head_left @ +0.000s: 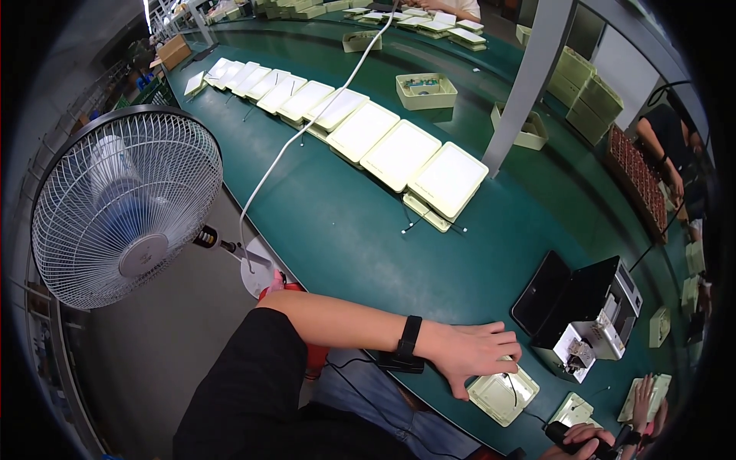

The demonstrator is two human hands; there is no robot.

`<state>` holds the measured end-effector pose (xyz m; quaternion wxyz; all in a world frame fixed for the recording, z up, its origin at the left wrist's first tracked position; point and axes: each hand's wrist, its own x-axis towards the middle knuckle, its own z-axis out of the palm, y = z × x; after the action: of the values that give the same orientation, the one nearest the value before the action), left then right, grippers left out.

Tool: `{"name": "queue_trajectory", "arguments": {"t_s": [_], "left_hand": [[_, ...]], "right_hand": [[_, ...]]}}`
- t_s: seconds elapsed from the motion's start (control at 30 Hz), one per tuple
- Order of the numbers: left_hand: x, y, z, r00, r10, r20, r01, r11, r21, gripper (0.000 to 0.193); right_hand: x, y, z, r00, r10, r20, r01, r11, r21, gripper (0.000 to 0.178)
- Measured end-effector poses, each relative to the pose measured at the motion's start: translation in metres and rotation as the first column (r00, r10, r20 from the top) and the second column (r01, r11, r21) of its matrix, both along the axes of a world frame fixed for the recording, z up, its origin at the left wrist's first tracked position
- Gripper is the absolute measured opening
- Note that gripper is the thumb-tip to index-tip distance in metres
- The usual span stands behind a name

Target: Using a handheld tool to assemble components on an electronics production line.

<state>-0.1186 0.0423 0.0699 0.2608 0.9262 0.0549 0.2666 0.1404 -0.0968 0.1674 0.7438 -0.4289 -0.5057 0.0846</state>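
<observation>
My left hand (479, 351) reaches across the table's near edge, a black band on its wrist. Its thumb and bent fingers span the upper part of a cream plastic casing (506, 399), holding it against the table. A thin dark wire lies inside this casing. At the lower right, my right hand (584, 445) is wrapped round a black handheld tool (563, 435), its shape partly cut off by the frame. Beside that tool lies another cream casing piece (575, 410) with a short wire.
A long row of white-faced panels (402, 153) crosses the green table (337, 222). An opened black-and-silver device (590, 322) stands right of my left hand. A fan (126, 207) is at left; a white cable (307, 126) crosses the table. A co-worker's hands (644, 406) hold a cream part.
</observation>
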Motion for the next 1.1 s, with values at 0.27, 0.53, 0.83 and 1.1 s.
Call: {"name": "queue_trajectory", "arguments": {"t_s": [0.27, 0.53, 0.83, 1.1], "left_hand": [[0.001, 0.000, 0.001, 1.000, -0.002, 0.006, 0.002, 1.000, -0.005, 0.088], [0.000, -0.004, 0.002, 1.000, -0.007, 0.016, 0.007, 1.000, -0.009, 0.085], [0.010, 0.012, 0.003, 0.995, -0.079, -0.065, 0.074, 0.995, -0.074, 0.086], [0.060, 0.061, -0.027, 0.983, -0.008, -0.183, -0.002, 0.999, -0.050, 0.086]], "right_hand": [[0.001, -0.002, 0.001, 1.000, -0.023, -0.002, 0.023, 1.000, 0.010, 0.022], [-0.003, -0.007, 0.003, 0.999, -0.045, 0.019, 0.045, 0.999, 0.014, 0.021], [0.040, -0.006, -0.018, 0.999, 0.050, -0.011, -0.051, 0.991, -0.121, 0.021], [0.065, 0.079, -0.003, 0.978, 0.203, -0.050, -0.203, 0.979, 0.012, 0.024]]}}
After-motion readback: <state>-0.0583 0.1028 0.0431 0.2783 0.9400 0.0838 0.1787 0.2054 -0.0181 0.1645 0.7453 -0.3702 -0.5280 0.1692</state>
